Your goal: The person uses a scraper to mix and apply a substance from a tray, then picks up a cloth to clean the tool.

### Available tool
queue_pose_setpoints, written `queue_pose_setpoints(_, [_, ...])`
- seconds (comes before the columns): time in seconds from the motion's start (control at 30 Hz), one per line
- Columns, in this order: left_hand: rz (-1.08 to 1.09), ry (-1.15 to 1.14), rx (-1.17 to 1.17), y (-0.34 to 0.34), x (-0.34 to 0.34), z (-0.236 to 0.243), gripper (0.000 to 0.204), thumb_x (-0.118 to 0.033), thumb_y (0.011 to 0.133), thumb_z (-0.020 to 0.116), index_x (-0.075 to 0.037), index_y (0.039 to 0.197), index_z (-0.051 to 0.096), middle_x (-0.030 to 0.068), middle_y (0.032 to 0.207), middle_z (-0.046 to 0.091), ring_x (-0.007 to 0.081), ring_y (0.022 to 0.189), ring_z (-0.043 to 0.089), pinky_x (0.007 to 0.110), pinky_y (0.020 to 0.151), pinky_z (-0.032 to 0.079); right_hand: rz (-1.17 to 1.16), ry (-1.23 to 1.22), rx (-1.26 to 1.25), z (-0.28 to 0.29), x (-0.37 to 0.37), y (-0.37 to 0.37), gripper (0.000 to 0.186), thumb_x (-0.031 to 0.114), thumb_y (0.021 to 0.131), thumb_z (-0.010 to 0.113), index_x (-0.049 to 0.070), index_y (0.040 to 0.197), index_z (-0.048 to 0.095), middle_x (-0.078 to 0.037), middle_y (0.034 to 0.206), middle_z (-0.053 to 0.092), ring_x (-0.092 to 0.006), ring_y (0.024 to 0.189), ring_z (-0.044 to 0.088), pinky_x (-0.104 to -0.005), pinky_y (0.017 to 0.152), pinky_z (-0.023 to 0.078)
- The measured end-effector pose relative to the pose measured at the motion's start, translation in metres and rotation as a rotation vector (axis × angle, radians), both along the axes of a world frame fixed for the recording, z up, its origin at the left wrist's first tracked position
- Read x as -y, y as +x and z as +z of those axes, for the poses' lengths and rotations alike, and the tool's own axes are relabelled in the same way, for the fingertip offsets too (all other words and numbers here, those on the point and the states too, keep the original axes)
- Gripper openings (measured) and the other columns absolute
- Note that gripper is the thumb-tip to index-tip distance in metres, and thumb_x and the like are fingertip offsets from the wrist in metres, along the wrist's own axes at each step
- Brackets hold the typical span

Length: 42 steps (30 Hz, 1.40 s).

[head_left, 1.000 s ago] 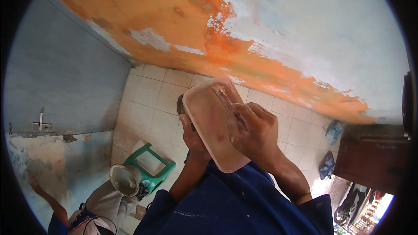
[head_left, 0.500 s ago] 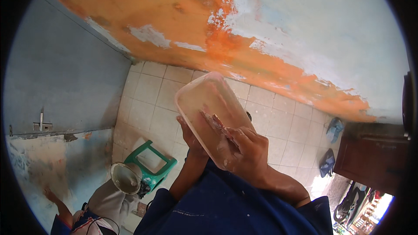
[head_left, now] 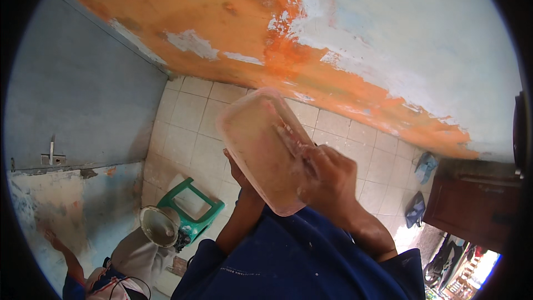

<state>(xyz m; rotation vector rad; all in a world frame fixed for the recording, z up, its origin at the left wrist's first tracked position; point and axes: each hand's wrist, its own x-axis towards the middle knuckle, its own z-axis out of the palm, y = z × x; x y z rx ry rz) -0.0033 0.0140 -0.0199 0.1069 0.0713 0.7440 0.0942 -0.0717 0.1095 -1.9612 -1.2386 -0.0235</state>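
Note:
A shallow rectangular plastic tub, pinkish and smeared inside, is held tilted in front of my chest. My left hand supports it from below at the left side, with most fingers hidden beneath. Over the tub's right side, my right hand is closed around a putty-smeared scraper. The blade reaches down into the tub by its right wall and is blurred by motion, so whether it touches the wall I cannot tell.
Ahead stands a wall of orange paint and white putty patches. At lower left are a green plastic stool, a round bucket and another person's hand near the left wall. A brown cabinet is at right.
My right hand has moved right with the scraper, from the tub's middle to its right side. The tub has shifted slightly left. The other person's hand has moved up and left.

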Motion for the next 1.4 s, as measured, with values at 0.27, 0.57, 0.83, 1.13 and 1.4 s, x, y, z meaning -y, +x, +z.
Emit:
queue_pose_setpoints(0.27, [0.052,0.057,-0.007,-0.002,0.0,-0.026,0.068,-0.06,0.095,0.037,-0.014,0.144,0.032,0.0129,0.139,0.044,0.0283,0.124,0.048,0.047,0.102,0.044,0.014,0.096,-0.269,-0.008,-0.003,-0.027,0.013,0.005,0.072,0.071,-0.004,0.078,0.064,-0.016,0.061,0.059,-0.0284,0.052,0.061,-0.0337,0.05,0.049])
queue_pose_setpoints(0.57, [0.039,0.036,0.079,0.017,-0.005,-0.005,0.059,-0.049,0.097,0.042,-0.011,0.141,0.036,0.0121,0.137,0.047,0.028,0.121,0.051,0.044,0.103,0.045,-0.251,0.095,-0.494,-0.007,-0.016,-0.021,0.014,0.01,0.075,0.069,-0.001,0.073,0.061,-0.018,0.062,0.059,-0.0305,0.05,0.058,-0.0362,0.048,0.046])
queue_pose_setpoints(0.83, [-0.005,0.048,0.241,0.013,-0.01,-0.011,0.057,-0.042,0.09,0.044,-0.008,0.136,0.042,0.015,0.129,0.053,0.0294,0.115,0.057,0.044,0.096,0.051,-0.073,-0.037,-0.355,0.007,0.001,-0.009,0.013,0.009,0.077,0.07,-0.002,0.076,0.062,-0.016,0.061,0.059,-0.0206,0.05,0.058,-0.0315,0.048,0.046])
queue_pose_setpoints(1.13, [0.229,0.226,-0.495,0.01,0.009,-0.015,0.061,-0.036,0.088,0.054,-0.006,0.138,0.04,0.0148,0.128,0.054,0.027,0.114,0.058,0.042,0.095,0.05,-0.029,0.101,-0.203,-0.009,-0.019,-0.023,0.01,0.007,0.075,0.068,-0.001,0.077,0.061,-0.017,0.063,0.06,-0.032,0.051,0.06,-0.0358,0.049,0.048])
queue_pose_setpoints(1.4, [0.066,0.008,-0.027,0.008,-0.002,-0.011,0.064,-0.053,0.091,0.041,-0.01,0.139,0.04,0.0142,0.135,0.049,0.0305,0.116,0.055,0.046,0.097,0.048,-0.119,-0.02,-0.289,0.024,-0.009,-0.007,0.011,0.006,0.074,0.069,-0.001,0.074,0.061,-0.018,0.061,0.06,-0.0291,0.05,0.061,-0.0361,0.048,0.047])
